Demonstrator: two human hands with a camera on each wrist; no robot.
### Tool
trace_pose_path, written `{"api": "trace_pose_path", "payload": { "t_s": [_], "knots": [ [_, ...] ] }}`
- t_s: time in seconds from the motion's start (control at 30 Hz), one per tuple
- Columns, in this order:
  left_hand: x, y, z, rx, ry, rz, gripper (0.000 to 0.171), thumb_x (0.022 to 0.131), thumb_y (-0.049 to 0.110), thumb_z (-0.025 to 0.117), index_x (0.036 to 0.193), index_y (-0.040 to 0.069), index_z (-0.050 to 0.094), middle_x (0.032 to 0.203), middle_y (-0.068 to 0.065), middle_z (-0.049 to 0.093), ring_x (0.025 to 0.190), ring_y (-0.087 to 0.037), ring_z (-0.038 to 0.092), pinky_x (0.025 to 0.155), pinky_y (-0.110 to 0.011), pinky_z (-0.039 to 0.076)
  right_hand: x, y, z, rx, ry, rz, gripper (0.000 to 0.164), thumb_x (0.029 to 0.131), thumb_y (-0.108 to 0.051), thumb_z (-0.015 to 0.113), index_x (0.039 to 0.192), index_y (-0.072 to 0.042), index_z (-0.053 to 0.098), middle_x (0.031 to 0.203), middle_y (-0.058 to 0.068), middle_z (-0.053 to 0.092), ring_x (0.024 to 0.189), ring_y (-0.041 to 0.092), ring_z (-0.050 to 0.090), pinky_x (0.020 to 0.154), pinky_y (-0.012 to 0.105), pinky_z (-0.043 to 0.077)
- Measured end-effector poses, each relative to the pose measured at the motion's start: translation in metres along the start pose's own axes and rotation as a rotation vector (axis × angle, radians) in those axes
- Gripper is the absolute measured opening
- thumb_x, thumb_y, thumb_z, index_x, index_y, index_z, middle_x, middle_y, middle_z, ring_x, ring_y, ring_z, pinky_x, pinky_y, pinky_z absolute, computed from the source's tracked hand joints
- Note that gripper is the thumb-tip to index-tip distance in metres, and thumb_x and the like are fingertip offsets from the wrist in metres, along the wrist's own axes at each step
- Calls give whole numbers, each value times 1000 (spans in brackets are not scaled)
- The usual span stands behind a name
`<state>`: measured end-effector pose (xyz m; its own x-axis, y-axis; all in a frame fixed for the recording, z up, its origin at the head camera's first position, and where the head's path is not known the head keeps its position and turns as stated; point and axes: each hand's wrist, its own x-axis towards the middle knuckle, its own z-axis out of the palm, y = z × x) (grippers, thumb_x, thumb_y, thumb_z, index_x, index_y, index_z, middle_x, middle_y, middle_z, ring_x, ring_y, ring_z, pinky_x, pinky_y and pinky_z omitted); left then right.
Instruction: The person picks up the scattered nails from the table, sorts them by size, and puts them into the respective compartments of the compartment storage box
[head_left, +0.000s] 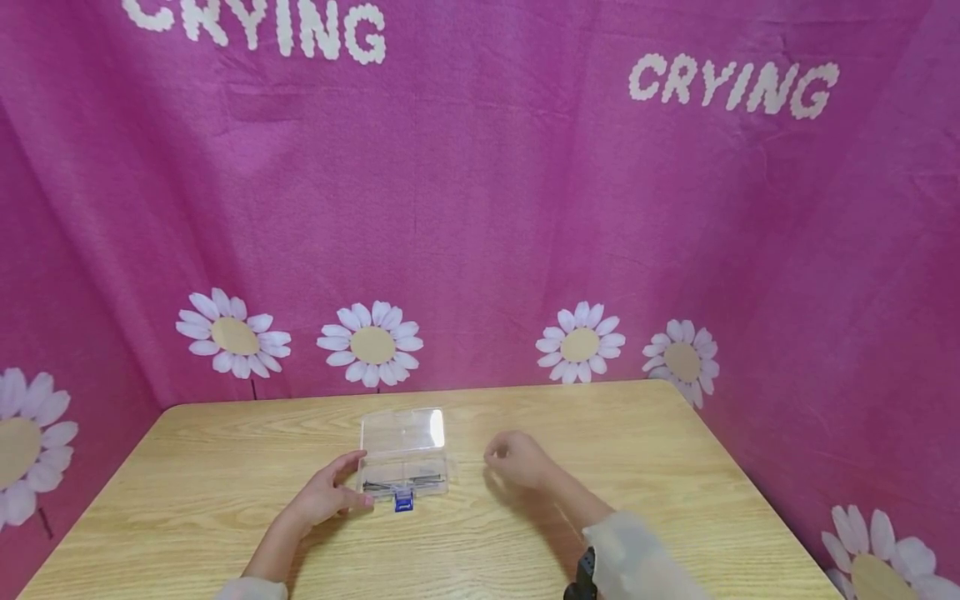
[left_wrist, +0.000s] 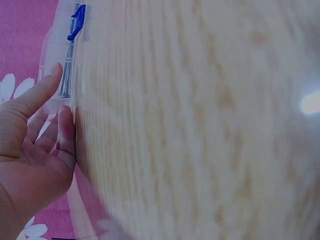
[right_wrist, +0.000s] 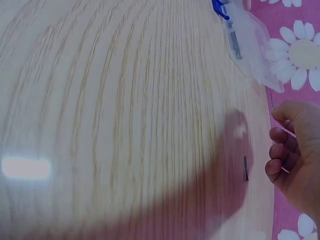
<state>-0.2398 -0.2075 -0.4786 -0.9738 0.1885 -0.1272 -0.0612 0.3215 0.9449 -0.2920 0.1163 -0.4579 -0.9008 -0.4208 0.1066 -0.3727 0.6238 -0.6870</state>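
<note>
A clear plastic box (head_left: pixel 403 468) stands on the table with its lid (head_left: pixel 397 431) raised at the back and a blue latch (head_left: pixel 404 501) at the front. Dark nails (head_left: pixel 427 480) lie inside its front compartments. My left hand (head_left: pixel 326 497) holds the box at its left end, thumb at the front corner and fingers toward the back. Right of the box, over the table, is my right hand (head_left: pixel 521 460) with curled fingers. A thin dark nail (right_wrist: pixel 272 98) sticks up from its thumb and fingertip. Another nail (right_wrist: pixel 246 168) lies on the wood in that hand's shadow.
The wooden table (head_left: pixel 675 517) reaches back to a pink curtain (head_left: pixel 480 208) with daisies and white lettering. The same curtain hangs along both sides. A black strap piece (head_left: pixel 583 575) shows by my right sleeve (head_left: pixel 637 554).
</note>
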Motion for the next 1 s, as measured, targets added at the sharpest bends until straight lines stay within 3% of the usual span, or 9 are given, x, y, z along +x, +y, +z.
{"api": "trace_pose_path", "payload": {
  "t_s": [0.3,0.43,0.63,0.87,1.0],
  "knots": [
    [1,1,1,19,32,-29,81,73,3,74,143,2,32,147,-32,26,67,-15,51,58,-25,42,7,-14,15,1,5,-36,9,86,-10,59,87,-3,66,82,5,63,74,12,51,68,27,45],
    [1,2,1,24,53,-40,82,72,2,75,143,3,33,146,-31,27,66,-15,46,58,-26,43,11,-20,22,49,-16,-12,11,88,-11,58,89,-4,65,85,5,63,77,14,52,69,28,45],
    [0,2,2,29,52,-42,82,72,2,74,142,3,34,146,-31,27,74,-16,49,59,-27,44,16,-29,31,45,-16,17,11,89,-13,56,88,-6,65,82,3,62,73,13,53,67,28,46],
    [0,2,1,20,35,-18,81,72,2,74,142,0,32,146,-33,26,72,-16,50,60,-27,43,21,-39,41,53,4,33,11,89,-14,57,90,-5,65,79,3,61,70,13,53,64,27,46],
    [0,1,1,28,39,-28,82,72,3,74,143,2,32,146,-32,26,75,-16,50,59,-27,44,23,-43,46,56,5,48,13,89,-14,57,92,-4,65,74,1,58,63,12,50,55,24,44]
  ]
}}
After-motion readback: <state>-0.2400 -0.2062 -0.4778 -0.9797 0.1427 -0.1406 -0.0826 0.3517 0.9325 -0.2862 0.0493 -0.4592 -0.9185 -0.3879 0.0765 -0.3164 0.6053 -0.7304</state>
